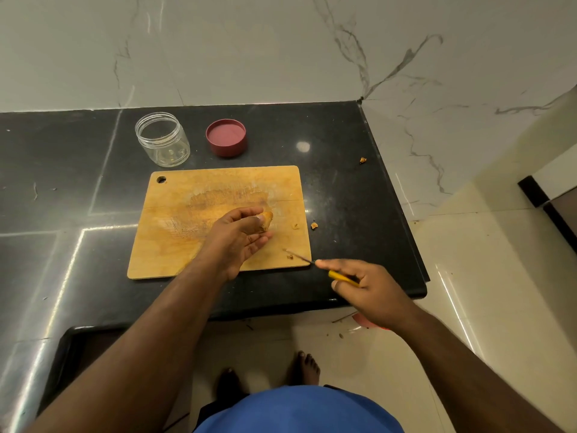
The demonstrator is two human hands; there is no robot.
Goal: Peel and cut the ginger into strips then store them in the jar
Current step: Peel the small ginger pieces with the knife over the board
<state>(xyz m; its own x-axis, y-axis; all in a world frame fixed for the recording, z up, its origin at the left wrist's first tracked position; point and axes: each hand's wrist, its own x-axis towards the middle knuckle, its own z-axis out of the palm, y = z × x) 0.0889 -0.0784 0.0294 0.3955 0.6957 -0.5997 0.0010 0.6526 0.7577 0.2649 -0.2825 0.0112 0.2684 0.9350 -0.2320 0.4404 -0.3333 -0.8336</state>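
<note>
Over the cutting board (pixel 175 239), the left hand (pixel 240 239) has its grip clamped on the ginger (pixel 266 220); the right hand (pixel 362 285) has its grip clamped on the knife (pixel 324 270), its tip above the board's near right corner.

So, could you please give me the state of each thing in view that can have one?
jar: open, upright, apparently empty
lid: off, lying beside the jar on the counter
ginger: whole, held over the cutting board
left hand: grips the ginger
knife: held, blade tip over the board's corner
right hand: grips the knife's yellow handle
cutting board: flat, stained, a few peel scraps
</note>
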